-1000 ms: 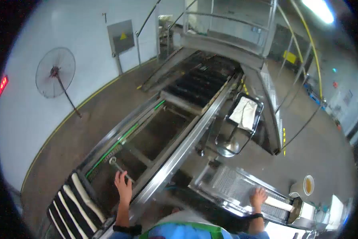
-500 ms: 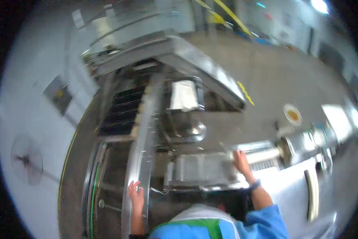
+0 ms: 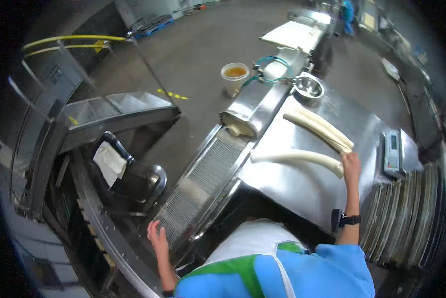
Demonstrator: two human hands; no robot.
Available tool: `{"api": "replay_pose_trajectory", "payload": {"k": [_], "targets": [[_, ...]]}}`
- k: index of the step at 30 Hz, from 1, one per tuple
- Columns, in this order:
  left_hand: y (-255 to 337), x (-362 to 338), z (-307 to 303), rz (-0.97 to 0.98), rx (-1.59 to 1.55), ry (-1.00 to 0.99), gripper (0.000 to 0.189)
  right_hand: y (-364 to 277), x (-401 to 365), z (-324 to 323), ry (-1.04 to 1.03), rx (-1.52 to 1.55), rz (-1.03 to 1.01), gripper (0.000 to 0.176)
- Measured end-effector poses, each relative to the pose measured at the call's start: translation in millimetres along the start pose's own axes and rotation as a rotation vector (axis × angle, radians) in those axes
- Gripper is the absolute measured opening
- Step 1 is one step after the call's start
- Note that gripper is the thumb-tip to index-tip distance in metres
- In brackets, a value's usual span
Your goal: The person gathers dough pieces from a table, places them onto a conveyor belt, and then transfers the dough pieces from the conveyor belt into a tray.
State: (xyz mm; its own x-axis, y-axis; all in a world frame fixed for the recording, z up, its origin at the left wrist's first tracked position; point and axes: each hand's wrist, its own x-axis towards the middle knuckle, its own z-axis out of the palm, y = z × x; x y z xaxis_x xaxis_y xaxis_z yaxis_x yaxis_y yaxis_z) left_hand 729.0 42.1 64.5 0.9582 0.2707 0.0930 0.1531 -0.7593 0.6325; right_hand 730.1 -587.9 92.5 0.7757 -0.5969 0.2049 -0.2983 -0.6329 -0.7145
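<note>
My right hand [image 3: 351, 166] is closed at the near ends of the dough strips on the steel table [image 3: 287, 179], its fingertips on the pale end of the upper dough strip [image 3: 318, 126]. This strip has a lengthwise crease. Just below it, a smoother dough strip [image 3: 295, 157] lies curved across the table, one end close to my right hand. My left hand [image 3: 157, 234] holds nothing; its fingers are apart, beside the lower end of the mesh conveyor belt [image 3: 205, 166]. A dark watch sits on my right wrist.
A digital scale [image 3: 392, 153] stands at the table's right, with stacked trays [image 3: 404, 213] below it. A metal bowl [image 3: 308, 87] is at the far corner. Beyond the conveyor are a bucket [image 3: 234, 77] and a stool [image 3: 153, 180]. Metal steps with a yellow rail [image 3: 74, 38] rise at left.
The view has swung right. My right hand has moved from above the mesh belt to the dough on the table, where two strips now lie. My left hand stays open.
</note>
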Motion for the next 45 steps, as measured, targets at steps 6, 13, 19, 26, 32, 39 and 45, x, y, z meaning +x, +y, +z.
{"api": "replay_pose_trajectory", "payload": {"k": [6, 13, 19, 26, 32, 39, 45], "targets": [[53.7, 28.6, 38.4, 0.134, -0.055, -0.077, 0.03, 74.5, -40.2, 55.8, -0.045, -0.563, -0.029, 0.055], [35.6, 10.2, 47.5, 0.063, -0.094, -0.094, 0.03, 28.0, -6.2, 127.1, -0.202, -0.477, -0.423, 0.031], [1.1, -10.6, 50.7, -0.028, -0.192, 0.001, 0.03, 18.5, 64.4, 157.9, -0.181, -0.473, -0.475, 0.023], [8.2, -20.5, 42.0, -0.076, -0.107, -0.001, 0.03, 20.0, 107.8, 189.7, 0.005, -0.603, -0.145, 0.024], [13.0, -23.7, 53.2, -0.055, -0.056, 0.086, 0.028, 30.0, 95.2, 186.0, -0.681, -0.542, -0.414, 0.034], [47.5, -8.7, 57.2, 0.005, -0.079, -0.037, 0.029, 43.7, 127.5, 196.5, -1.087, -0.431, -0.309, 0.053], [40.9, -14.3, 62.2, -0.035, -0.046, -0.004, 0.03, 20.6, 81.8, 184.0, -0.177, -0.556, -0.281, 0.045]]}}
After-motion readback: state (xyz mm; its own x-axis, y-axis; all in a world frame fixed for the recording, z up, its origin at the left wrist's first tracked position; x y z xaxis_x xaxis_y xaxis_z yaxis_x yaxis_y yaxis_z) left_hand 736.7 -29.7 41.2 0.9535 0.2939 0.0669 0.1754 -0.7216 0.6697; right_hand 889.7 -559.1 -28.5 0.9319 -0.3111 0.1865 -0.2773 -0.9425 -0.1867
